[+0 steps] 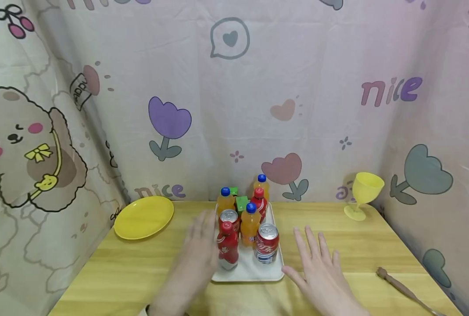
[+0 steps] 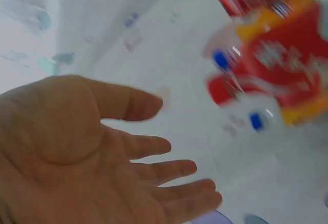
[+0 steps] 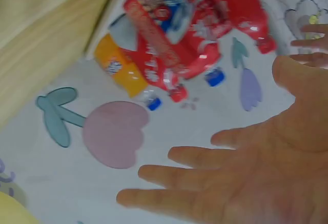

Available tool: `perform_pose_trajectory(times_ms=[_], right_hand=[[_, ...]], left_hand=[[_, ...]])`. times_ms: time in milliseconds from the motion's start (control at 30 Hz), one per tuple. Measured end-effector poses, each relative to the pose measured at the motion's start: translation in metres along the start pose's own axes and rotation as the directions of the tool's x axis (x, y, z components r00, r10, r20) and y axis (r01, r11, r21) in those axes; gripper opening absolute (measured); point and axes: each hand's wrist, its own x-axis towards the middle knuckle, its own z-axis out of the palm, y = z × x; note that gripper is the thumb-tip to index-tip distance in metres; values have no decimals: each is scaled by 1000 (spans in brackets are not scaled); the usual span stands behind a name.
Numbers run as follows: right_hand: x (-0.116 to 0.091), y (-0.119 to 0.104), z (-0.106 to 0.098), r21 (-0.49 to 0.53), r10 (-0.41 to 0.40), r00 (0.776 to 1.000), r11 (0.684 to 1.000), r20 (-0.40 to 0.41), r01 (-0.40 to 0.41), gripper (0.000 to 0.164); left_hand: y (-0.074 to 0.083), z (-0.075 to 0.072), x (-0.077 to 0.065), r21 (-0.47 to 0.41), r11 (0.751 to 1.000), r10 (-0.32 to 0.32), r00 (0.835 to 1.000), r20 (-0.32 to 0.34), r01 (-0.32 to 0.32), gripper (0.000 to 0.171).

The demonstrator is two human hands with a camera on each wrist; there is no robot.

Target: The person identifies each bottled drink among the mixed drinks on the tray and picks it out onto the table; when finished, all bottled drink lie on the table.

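Note:
A white tray (image 1: 254, 273) stands on the table, crowded with drinks. At its front are a red-capped bottle (image 1: 228, 249) and a red can (image 1: 266, 245). Behind them stand an orange drink bottle (image 1: 250, 227) with a blue cap, another can (image 1: 229, 215), a second red bottle (image 1: 259, 202), more orange bottles and green boxes (image 1: 241, 203). My left hand (image 1: 198, 248), blurred, is at the tray's left edge with fingers extended. To the right, my right hand (image 1: 321, 272) has spread fingers, its thumb close by the front right corner. Both wrist views show bare palms holding nothing.
On the left of the wooden table lies a yellow plate (image 1: 144, 218). A yellow goblet (image 1: 366, 188) stands at the back right, and a thin brown stick-like tool (image 1: 404, 287) lies at the front right. Printed curtains (image 1: 234, 109) enclose the back and sides.

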Motion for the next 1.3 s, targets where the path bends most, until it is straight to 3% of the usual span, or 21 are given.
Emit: perform_pose_trajectory(times_ms=[167, 300, 433, 667, 800, 933, 1067, 1167, 1300], right_hand=[[13, 12, 2, 22, -27, 999, 999, -23, 28, 96], [25, 19, 5, 17, -64, 997, 998, -52, 65, 99], [35, 24, 10, 35, -116, 991, 992, -69, 119, 103], [54, 30, 21, 134, -175, 983, 974, -54, 181, 109], [64, 30, 28, 162, -200, 979, 966, -37, 203, 111], [74, 29, 34, 228, -202, 979, 953, -6, 198, 95], [99, 30, 35, 410, -175, 984, 900, 26, 150, 80], [126, 35, 36, 550, -144, 987, 831, 65, 85, 81], [160, 44, 43, 650, -117, 988, 759, 101, 24, 84]], left_hand=[[-34, 1, 16, -66, 997, -45, 999, 13, 46, 69], [-56, 15, 26, -163, 982, -78, 989, 123, 98, 70], [-72, 37, 36, -255, 960, -66, 978, 199, 117, 74], [-83, 65, 43, -244, 953, -100, 949, 299, 177, 84], [-87, 75, 43, -252, 954, -83, 953, 290, 160, 82], [-89, 82, 43, -269, 953, -66, 961, 268, 140, 83], [-91, 86, 44, -280, 952, -53, 967, 247, 124, 87], [-92, 89, 44, -265, 956, -58, 968, 246, 124, 87], [-93, 95, 44, -238, 965, -56, 970, 235, 114, 76]])
